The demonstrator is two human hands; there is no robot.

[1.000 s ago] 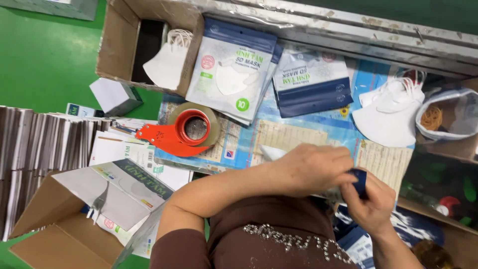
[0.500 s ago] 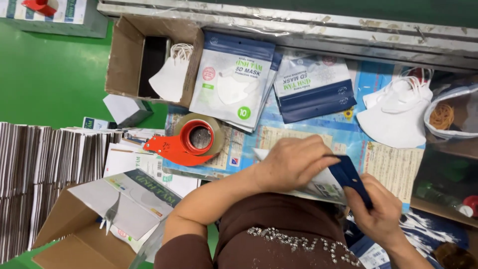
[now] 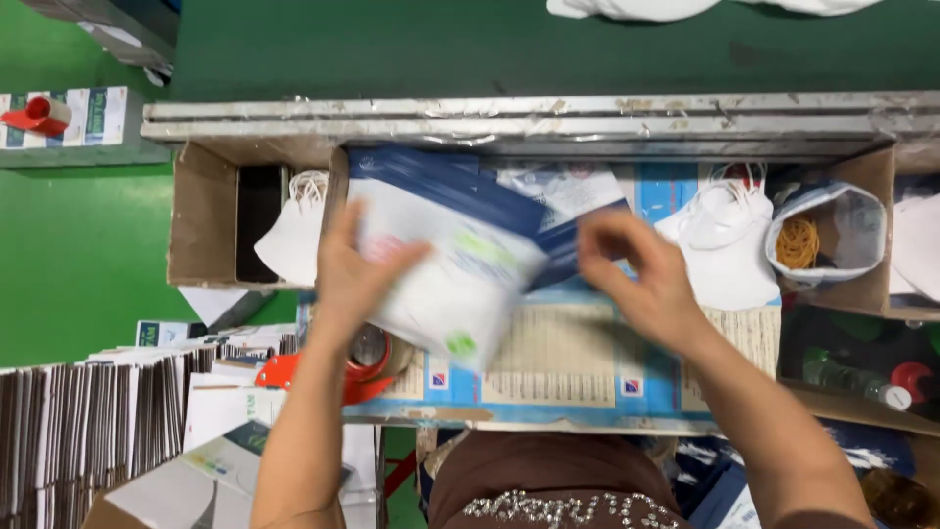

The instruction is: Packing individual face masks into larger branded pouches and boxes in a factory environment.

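My left hand grips the left edge of a white and blue mask pouch, which is blurred and lifted over the work surface. Spread fingers of my right hand hover just right of the pouch, holding nothing that I can make out. Under the pouch lie more blue pouches. A red tape dispenser sits below my left wrist. Loose white masks lie to the right of my right hand.
A cardboard box at the left holds a white mask and a dark slab. A bag of rubber bands stands at the right. Stacked flat cartons fill the lower left. A metal rail runs along the back.
Both hands have risen from the near edge toward the middle of the bench. The left hand now holds up a mask pouch, and the right hand has let go of the dark blue piece.
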